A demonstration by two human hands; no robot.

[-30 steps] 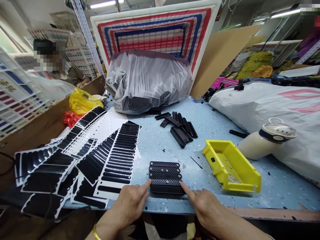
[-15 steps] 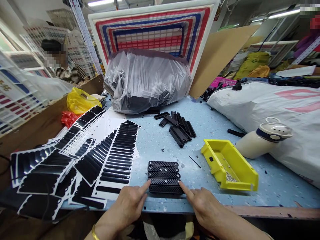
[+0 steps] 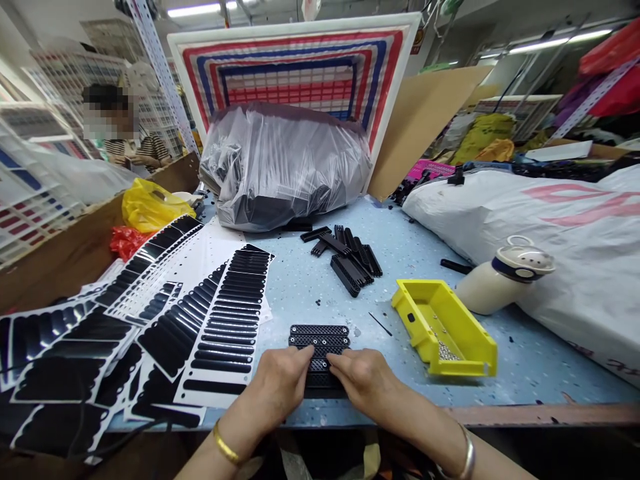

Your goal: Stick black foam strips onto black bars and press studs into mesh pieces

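Observation:
A row of black plastic strips (image 3: 320, 330) with a cross-hatched surface lies side by side near the table's front edge. Small round metal pieces (image 3: 324, 342) sit in some of them. My left hand (image 3: 283, 380) rests over the left part of the row, fingers closed and tips touching the strips. From the other side my right hand (image 3: 365, 379) does the same, its fingers pinched together near the middle. Both hands partly cover the lower strips, and anything between the fingertips is hidden.
Right of the hands stands a yellow bin (image 3: 450, 333) with small metal pieces, beside a cream bottle (image 3: 495, 287). Loose black strips (image 3: 350, 257) lie farther back, before a plastic-wrapped bundle (image 3: 285, 167). Sheets of black stickers (image 3: 227, 313) cover the left side. A person (image 3: 133, 143) sits back left.
Both hands have moved inward from the sides of the strip row onto its top, and the outstretched index fingers have drawn in. The view has shifted slightly.

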